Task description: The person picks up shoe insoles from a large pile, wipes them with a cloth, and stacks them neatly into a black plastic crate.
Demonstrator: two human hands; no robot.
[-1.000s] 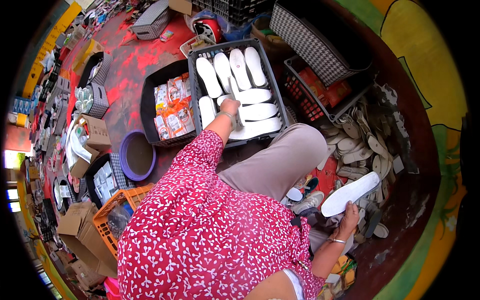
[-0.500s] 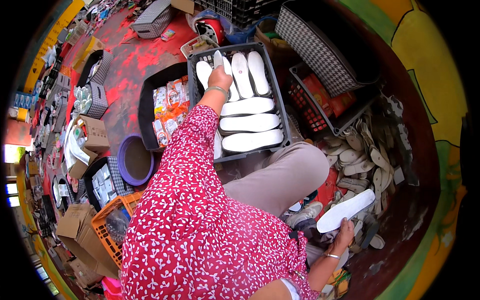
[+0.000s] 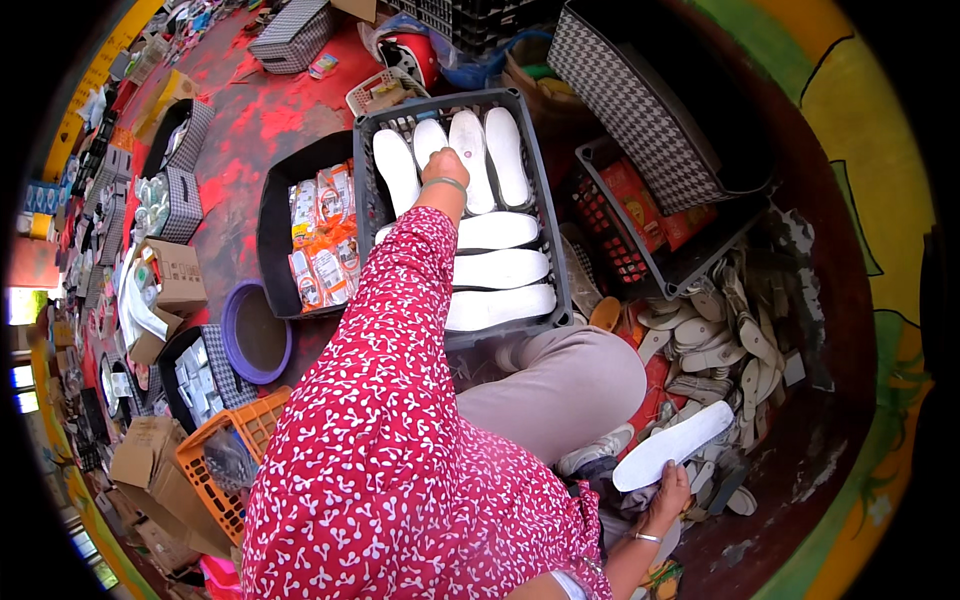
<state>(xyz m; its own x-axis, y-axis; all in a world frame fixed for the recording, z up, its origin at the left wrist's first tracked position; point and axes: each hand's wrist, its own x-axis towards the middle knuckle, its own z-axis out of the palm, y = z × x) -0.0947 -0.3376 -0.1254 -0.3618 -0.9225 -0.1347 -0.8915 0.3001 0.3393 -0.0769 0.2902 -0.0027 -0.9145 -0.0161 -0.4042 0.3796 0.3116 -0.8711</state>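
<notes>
White insoles stand in packed rows in a grey plastic crate (image 3: 563, 262) in front of me, some lengthwise at the far end, others crosswise nearer. My left hand (image 3: 445, 170) reaches into the crate, closed on a white insole (image 3: 429, 136) in the far row, between two other insoles. Its fingertips are partly hidden. Low on the right, my right hand (image 3: 668, 497) grips another white insole (image 3: 675, 447) by its near edge, with the insole tilted up to the right. Below that, a heap of loose insoles (image 3: 715, 335) lies on the floor by the wall.
Left of the crate is a black bin (image 3: 275, 235) of orange-and-white packets. A purple tub (image 3: 233, 330) and orange basket (image 3: 265, 420) stand further left. To the right, a houndstooth box (image 3: 630, 105) leans over a dark crate (image 3: 650, 275) with red boxes.
My left hand has lowered the insole it held upright down into the far row of the crate. My right hand keeps its insole, slightly lower and further left in view.
</notes>
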